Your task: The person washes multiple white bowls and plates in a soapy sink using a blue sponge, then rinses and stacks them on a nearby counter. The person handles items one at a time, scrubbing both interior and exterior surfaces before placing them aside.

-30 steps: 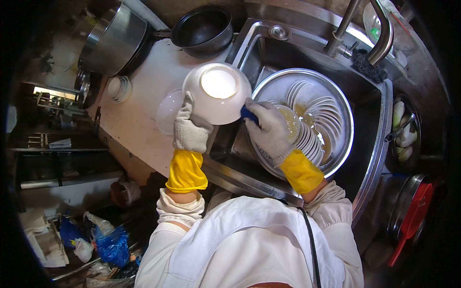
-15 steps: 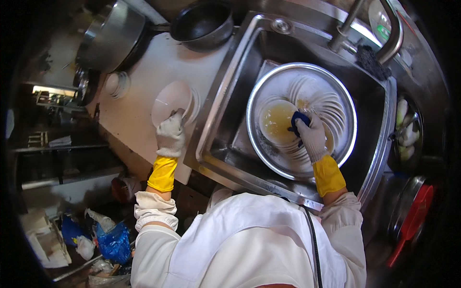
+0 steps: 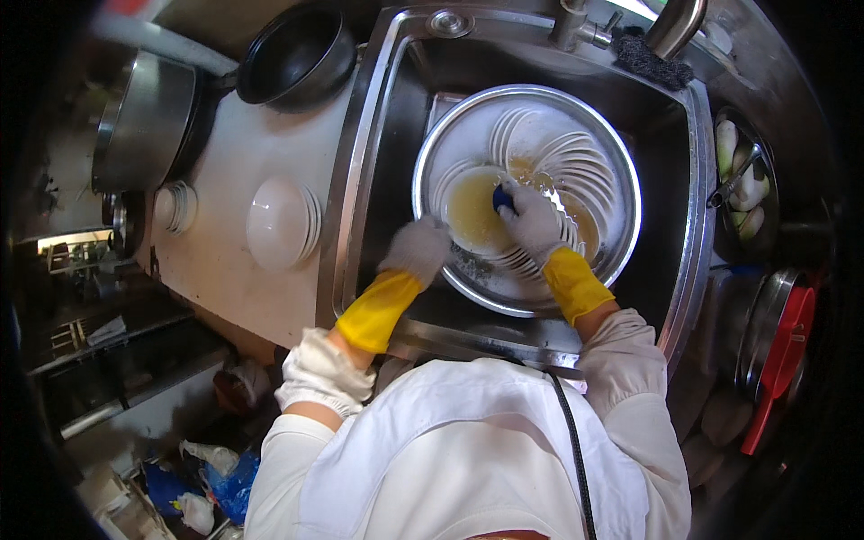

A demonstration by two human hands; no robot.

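Observation:
A large round metal basin sits in the sink and holds suds and several white plates fanned in overlapping rows. My right hand, in a pale glove with a yellow cuff, is closed on a dark blue scrubber over a plate with yellowish liquid. My left hand, gloved the same way, is at the basin's left rim beside that plate; its fingers are blurred. On the white counter to the left, a short stack of white dishes leans sideways.
The steel sink surrounds the basin, with a faucet and dark scouring pad behind. Small white bowls, a black pan and a big pot stand left. Right are pale vegetables and a red-handled item.
My left hand has let go of the dish on the counter stack and moved right to the basin's rim. The right hand still holds the scrubber at the plate. The view has shifted.

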